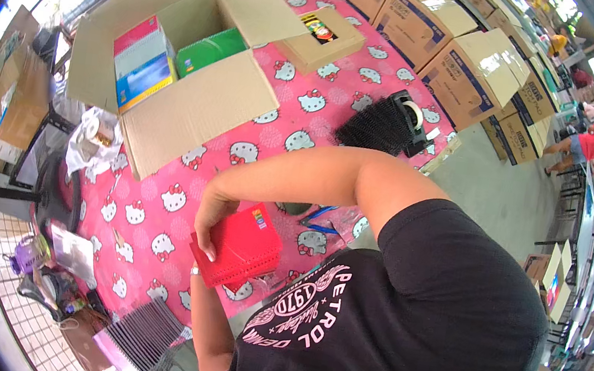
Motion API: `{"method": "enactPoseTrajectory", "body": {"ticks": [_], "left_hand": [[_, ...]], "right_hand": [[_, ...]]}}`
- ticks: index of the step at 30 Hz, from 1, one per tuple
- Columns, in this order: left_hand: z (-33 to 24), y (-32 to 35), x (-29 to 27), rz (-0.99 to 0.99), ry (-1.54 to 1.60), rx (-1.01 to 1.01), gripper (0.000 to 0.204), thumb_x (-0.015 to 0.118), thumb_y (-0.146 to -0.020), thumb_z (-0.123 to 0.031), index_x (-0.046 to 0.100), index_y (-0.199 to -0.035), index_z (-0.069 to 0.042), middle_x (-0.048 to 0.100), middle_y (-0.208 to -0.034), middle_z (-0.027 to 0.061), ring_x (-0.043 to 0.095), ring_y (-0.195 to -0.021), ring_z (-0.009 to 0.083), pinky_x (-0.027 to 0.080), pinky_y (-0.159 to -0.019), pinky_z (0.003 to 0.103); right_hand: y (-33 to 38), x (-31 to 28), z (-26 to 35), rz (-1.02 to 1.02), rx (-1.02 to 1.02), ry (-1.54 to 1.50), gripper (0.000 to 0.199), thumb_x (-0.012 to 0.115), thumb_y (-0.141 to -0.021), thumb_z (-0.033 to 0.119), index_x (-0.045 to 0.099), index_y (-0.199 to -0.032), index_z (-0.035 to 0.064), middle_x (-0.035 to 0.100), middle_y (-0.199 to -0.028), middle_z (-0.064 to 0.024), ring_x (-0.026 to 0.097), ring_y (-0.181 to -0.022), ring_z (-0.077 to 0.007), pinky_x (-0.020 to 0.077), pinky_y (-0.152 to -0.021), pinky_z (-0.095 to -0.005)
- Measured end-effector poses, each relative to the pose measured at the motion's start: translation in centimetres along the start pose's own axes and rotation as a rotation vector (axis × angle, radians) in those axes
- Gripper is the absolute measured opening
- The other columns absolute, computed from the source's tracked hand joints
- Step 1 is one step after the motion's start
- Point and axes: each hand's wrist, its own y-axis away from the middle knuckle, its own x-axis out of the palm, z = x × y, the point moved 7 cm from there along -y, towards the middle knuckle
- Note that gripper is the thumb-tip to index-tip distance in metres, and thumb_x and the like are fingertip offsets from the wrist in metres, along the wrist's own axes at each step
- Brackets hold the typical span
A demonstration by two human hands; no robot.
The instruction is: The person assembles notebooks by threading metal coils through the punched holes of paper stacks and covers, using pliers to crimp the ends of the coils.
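Note:
A small stack of red spiral-bound notebooks [248, 243] is held over the near edge of the table, in front of my chest. My right hand [210, 220] reaches across from the right, its fingers bent over the left edge of the stack. My left forearm [210, 324] rises from below to the same notebooks. The left hand's fingers are hidden behind them, so their grip does not show. Beyond my hands stands an open cardboard carton [200, 98]. Inside it are green notebooks [213, 52] and a pile with blue, yellow and red covers [144, 64].
A pink patterned cloth [243, 153] covers the table. Blue-handled pliers [320, 222] lie beside my right forearm. Farther right are black binding coils [372, 124] and a tape dispenser [414, 122]. Closed cartons [469, 77] are stacked beyond; more coils [146, 331] sit at the lower left.

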Motion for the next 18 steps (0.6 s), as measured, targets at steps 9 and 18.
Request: {"method": "enactPoseTrajectory", "body": {"ticks": [9, 18], "left_hand": [[4.5, 1.7, 0.3, -0.064, -0.11, 0.087, 0.043, 0.043, -0.092, -0.038, 0.055, -0.113, -0.003, 0.058, -0.089, 0.0057, 0.052, -0.076, 0.0166, 0.043, -0.069, 0.031], [8.3, 10.9, -7.8, -0.389, -0.304, 0.402, 0.036, 0.044, -0.09, -0.031, 0.057, -0.108, -0.003, 0.057, -0.086, 0.0055, 0.051, -0.072, 0.0156, 0.042, -0.066, 0.029]], "right_hand": [[1.0, 3.0, -4.9, -0.129, -0.032, 0.054, 0.029, 0.068, -0.081, 0.022, 0.066, -0.103, 0.0036, 0.07, -0.104, -0.0078, 0.065, -0.09, -0.021, 0.0494, -0.086, -0.0395], [4.1, 3.6, -4.3, -0.371, 0.039, 0.064, 0.036, 0.072, -0.079, 0.022, 0.066, -0.109, 0.0032, 0.07, -0.104, -0.0087, 0.066, -0.091, -0.021, 0.0516, -0.085, -0.0394]]}}
